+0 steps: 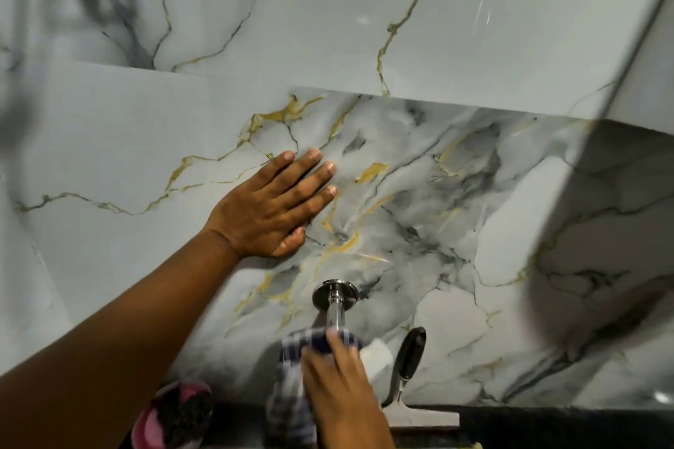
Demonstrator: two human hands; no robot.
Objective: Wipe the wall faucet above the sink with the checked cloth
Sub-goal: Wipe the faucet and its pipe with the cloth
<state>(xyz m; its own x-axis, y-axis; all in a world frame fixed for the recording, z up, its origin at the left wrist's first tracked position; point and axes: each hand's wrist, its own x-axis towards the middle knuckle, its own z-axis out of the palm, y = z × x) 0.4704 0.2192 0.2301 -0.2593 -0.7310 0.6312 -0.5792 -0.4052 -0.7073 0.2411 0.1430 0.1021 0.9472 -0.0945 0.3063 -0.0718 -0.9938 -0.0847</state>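
The chrome wall faucet (336, 299) sticks out of the marble wall at lower centre, its round flange against the tile. My right hand (343, 394) grips the blue-and-white checked cloth (291, 375) and holds it wrapped over the faucet's pipe just below the flange; the cloth is blurred and hangs down to the left of my wrist. The faucet's lower part is hidden under the cloth and hand. My left hand (271, 208) lies flat against the wall above and left of the faucet, fingers spread, holding nothing.
A squeegee with a black handle (408, 361) leans on the wall right of the faucet, its white blade on the dark counter (547, 426). A pink and black scrubber (171, 415) lies at lower left. A white cabinet (620, 83) overhangs at upper right.
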